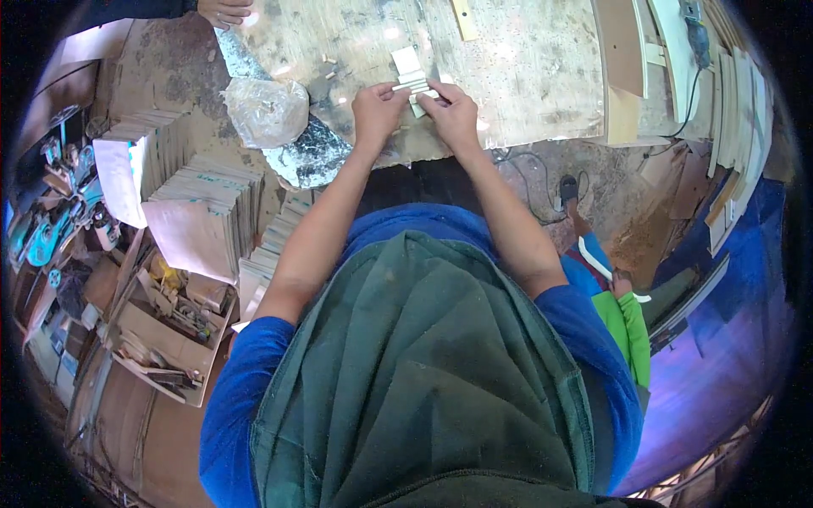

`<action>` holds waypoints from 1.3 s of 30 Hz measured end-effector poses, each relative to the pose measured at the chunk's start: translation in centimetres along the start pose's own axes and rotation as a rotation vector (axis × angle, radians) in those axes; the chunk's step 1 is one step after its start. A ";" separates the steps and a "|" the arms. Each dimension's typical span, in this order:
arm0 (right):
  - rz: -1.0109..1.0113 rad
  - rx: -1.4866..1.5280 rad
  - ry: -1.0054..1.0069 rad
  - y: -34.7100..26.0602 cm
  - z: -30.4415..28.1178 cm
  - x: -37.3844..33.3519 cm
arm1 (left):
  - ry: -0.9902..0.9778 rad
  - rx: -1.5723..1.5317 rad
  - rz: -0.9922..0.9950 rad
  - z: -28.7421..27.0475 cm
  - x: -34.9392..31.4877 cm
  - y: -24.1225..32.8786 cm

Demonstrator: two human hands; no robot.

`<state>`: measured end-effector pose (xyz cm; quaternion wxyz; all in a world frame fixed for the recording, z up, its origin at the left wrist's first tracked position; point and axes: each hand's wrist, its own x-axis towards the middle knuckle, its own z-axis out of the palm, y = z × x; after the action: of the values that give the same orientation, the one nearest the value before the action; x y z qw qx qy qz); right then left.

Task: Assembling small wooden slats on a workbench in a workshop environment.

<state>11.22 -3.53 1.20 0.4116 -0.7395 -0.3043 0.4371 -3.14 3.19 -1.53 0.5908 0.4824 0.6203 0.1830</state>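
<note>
Both my hands meet over the worktable (533, 76) near its front edge. Between them lie several small pale wooden strips (412, 85), side by side. My left hand (378, 113) pinches the strips' left ends with thumb and fingers, and my right hand (452, 113) pinches the right ends. Just beyond the strips, a flat pale square piece (406, 59) rests on the table. Another pale piece (417, 108) shows between my hands, partly covered. Which strips each hand grips exactly is too small to tell.
A clear plastic bag (267, 113) sits at the table's left corner. Another person's hand (224, 12) rests at the far left edge. Stacked wooden panels (203, 199) and a box of tools (174, 330) stand left. A person in green (625, 326) is at right; cables (533, 169) lie on the floor.
</note>
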 end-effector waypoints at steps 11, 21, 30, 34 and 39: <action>0.049 -0.058 0.046 0.6 0.3 0.0 | -0.009 0.034 0.003 -0.1 -0.6 1.9; -0.055 -0.109 0.053 -0.3 0.1 -0.1 | -0.001 0.029 0.012 -0.1 -1.0 2.6; 0.032 -0.126 0.068 -1.0 -0.2 -0.2 | 0.021 0.137 0.036 -0.1 -0.9 3.1; -0.011 -0.149 0.068 -1.8 -0.5 -0.4 | 0.031 0.159 0.063 -0.2 -0.7 2.6; -0.085 -0.142 0.070 -1.4 -0.5 -0.4 | 0.023 0.196 0.074 -0.2 -0.9 3.0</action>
<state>11.36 -3.33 2.73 0.3867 -0.7680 -0.3510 0.3707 -2.35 3.95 1.43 0.5262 0.5584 0.6238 0.1486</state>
